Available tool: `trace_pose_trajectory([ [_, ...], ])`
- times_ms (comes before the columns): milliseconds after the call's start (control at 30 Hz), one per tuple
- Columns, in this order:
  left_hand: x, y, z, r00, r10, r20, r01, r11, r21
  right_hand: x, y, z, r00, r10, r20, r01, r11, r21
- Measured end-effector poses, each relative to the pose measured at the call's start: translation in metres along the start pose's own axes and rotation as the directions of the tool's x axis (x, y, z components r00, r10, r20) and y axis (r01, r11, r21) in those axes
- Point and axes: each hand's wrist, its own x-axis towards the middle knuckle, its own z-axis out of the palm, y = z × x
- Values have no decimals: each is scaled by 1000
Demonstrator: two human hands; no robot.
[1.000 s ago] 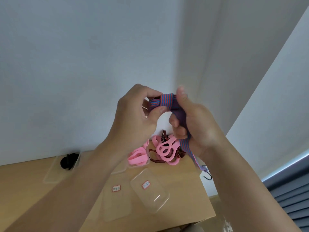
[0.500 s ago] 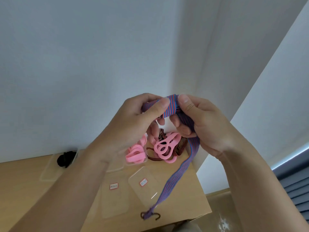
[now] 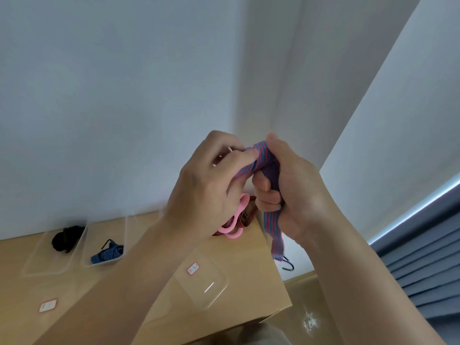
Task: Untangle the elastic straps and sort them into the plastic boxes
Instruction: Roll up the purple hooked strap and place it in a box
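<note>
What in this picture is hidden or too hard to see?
- Head view: most of the striped strap is bunched inside the left hand and right hand.
- The pink straps are partly behind the left hand.
- Writing on the red-edged label is too small.
- The nearest label is blurred.

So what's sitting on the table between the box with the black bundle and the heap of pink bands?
In the head view, a clear box holding a blue striped strap; the left forearm hides the rest.

Red-blue striped strap (image 3: 273,227) bunched, tail hanging
</note>
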Motion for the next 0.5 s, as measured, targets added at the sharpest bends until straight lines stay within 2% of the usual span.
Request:
trace_pose_trajectory([
  [33,2,2,-1,998,-50,43,54,995,-81,0,0,-3,999,-33,-7,33,999,-19],
  [67,4,3,-1,982,-159,104,177,963,-202,-1,-1,-7,997,-75,-13,75,996,-38],
  [100,5,6,-1,929,-314,198,366,865,-344,-2,-1,-11,992,-124,-18,122,991,-57],
  [133,7,10,-1,832,-448,326,554,686,-471,-3,-3,-15,985,-175,-17,173,982,-81],
  [167,7,14,-1,729,-515,451,682,482,-551,-3,-5,-18,974,-226,-8,223,968,-118],
  [200,8,18,0,651,-526,546,747,317,-585,-4,-7,-23,962,-274,5,271,947,-172],
  [233,9,22,2,601,-511,614,778,203,-594,-4,-9,-27,948,-318,19,313,919,-239],
  [300,15,28,8,542,-505,671,800,68,-595,-3,-11,-35,924,-381,41,370,858,-355],
  [367,21,33,16,529,-555,641,789,43,-613,-1,-8,-42,915,-398,57,389,838,-384],
  [400,23,34,20,541,-588,601,777,76,-625,0,-7,-45,916,-397,56,388,842,-374],
  [433,24,35,24,562,-620,547,767,144,-625,1,-6,-48,923,-381,51,374,858,-352],
  [500,24,36,33,634,-659,405,748,388,-539,5,-8,-53,964,-265,29,265,937,-229],
])
